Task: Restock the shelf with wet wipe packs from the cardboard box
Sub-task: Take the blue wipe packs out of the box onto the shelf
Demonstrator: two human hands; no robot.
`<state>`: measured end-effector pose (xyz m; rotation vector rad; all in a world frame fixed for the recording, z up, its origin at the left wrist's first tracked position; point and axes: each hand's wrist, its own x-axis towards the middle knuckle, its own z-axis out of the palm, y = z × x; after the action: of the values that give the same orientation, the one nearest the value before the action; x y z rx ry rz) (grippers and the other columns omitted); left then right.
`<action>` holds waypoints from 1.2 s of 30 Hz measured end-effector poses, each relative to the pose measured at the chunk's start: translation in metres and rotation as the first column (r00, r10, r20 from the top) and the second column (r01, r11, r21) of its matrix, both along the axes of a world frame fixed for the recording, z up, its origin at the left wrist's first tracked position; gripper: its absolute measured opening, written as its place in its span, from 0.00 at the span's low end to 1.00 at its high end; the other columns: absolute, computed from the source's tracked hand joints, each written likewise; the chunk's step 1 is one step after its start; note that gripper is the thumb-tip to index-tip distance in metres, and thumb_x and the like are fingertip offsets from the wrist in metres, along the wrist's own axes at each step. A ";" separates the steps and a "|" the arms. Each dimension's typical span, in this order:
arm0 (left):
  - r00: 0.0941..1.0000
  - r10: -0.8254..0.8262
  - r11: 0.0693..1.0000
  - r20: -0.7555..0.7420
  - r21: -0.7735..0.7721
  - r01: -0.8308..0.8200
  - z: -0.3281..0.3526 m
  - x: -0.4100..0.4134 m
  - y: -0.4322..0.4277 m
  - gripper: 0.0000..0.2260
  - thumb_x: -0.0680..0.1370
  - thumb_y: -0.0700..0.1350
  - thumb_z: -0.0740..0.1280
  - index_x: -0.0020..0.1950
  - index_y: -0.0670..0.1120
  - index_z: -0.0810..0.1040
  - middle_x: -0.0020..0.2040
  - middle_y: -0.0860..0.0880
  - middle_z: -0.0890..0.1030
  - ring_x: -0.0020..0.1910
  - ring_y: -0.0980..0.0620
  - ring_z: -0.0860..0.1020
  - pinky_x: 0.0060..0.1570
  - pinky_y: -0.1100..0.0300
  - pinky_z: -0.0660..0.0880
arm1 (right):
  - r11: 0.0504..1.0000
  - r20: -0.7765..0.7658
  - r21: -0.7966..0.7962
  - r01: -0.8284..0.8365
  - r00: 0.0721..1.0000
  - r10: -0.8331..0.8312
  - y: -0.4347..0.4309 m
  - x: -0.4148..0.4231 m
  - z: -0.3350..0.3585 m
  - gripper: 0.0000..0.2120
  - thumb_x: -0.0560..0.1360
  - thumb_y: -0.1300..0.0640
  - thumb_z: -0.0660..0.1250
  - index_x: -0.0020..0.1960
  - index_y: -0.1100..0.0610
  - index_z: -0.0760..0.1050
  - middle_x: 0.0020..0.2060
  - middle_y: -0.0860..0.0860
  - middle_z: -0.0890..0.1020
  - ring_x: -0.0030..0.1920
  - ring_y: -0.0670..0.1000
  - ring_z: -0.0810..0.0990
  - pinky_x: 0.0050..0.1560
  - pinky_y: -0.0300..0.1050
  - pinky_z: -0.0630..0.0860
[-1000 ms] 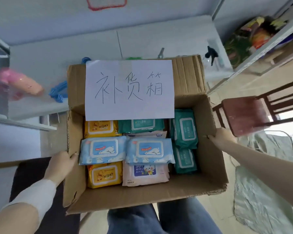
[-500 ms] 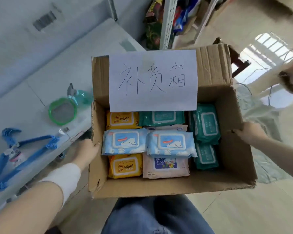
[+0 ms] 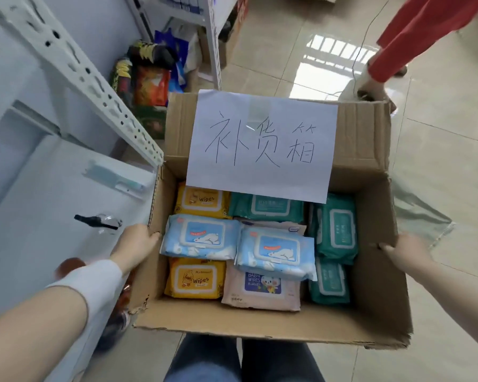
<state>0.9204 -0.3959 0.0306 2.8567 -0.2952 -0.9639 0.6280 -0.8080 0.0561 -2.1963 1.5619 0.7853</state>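
An open cardboard box (image 3: 375, 304) is carried in front of me, above my legs. A white paper sign (image 3: 262, 150) with handwriting is taped to its far flap. Inside lie several wet wipe packs: two yellow ones (image 3: 195, 278), two light blue ones (image 3: 276, 252), a pink one (image 3: 260, 293) and several teal ones (image 3: 335, 230). My left hand (image 3: 134, 245) grips the box's left wall, fingers curled over the rim. My right hand (image 3: 403, 250) grips the right wall the same way.
A white metal shelf post (image 3: 89, 81) and a white shelf board (image 3: 53, 205) with a small spray bottle (image 3: 100, 220) are at my left. Snack bags (image 3: 149, 81) sit further back. A person in red trousers (image 3: 414, 31) stands far right on the tiled floor.
I have turned right with the box held in both hands. The white surface with the blue hangers has left the view; the shelf post and the person in red have come in.
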 end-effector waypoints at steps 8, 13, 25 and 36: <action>0.998 -0.063 0.997 -0.006 0.033 0.063 -0.043 0.087 -0.086 0.16 0.78 0.43 0.63 0.32 0.37 0.71 0.37 0.35 0.77 0.43 0.38 0.77 0.37 0.55 0.65 | 0.987 -0.035 0.013 0.160 0.987 -0.159 -0.036 0.040 -0.069 0.14 0.77 0.56 0.64 0.45 0.69 0.74 0.41 0.64 0.79 0.43 0.61 0.77 0.34 0.44 0.64; 0.992 -0.124 0.991 -0.022 0.045 0.125 -0.088 0.137 -0.121 0.15 0.78 0.43 0.63 0.36 0.34 0.74 0.41 0.31 0.79 0.46 0.35 0.77 0.40 0.53 0.68 | 0.966 -0.065 0.030 0.255 0.965 -0.253 -0.041 0.067 -0.113 0.14 0.77 0.55 0.63 0.46 0.68 0.74 0.47 0.67 0.79 0.48 0.64 0.78 0.38 0.45 0.66; 0.977 -0.204 0.972 -0.063 0.107 0.210 -0.182 0.205 -0.168 0.16 0.79 0.45 0.61 0.45 0.31 0.77 0.47 0.31 0.79 0.49 0.34 0.76 0.45 0.53 0.69 | 0.944 -0.110 0.035 0.328 0.940 -0.322 -0.044 0.108 -0.208 0.17 0.77 0.54 0.63 0.48 0.71 0.74 0.47 0.68 0.79 0.49 0.66 0.77 0.38 0.46 0.67; 0.983 -0.171 0.977 -0.062 0.115 0.178 -0.210 0.211 -0.179 0.17 0.79 0.46 0.62 0.53 0.30 0.77 0.51 0.30 0.78 0.52 0.33 0.76 0.49 0.50 0.72 | 0.952 -0.083 0.031 0.306 0.949 -0.303 -0.073 0.127 -0.236 0.16 0.77 0.55 0.62 0.51 0.70 0.74 0.49 0.67 0.78 0.49 0.65 0.76 0.40 0.47 0.67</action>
<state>1.1311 -0.5751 -0.1794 2.9473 -0.5073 -1.1218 0.7547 -0.8806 -0.1802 -1.8502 1.8455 0.8045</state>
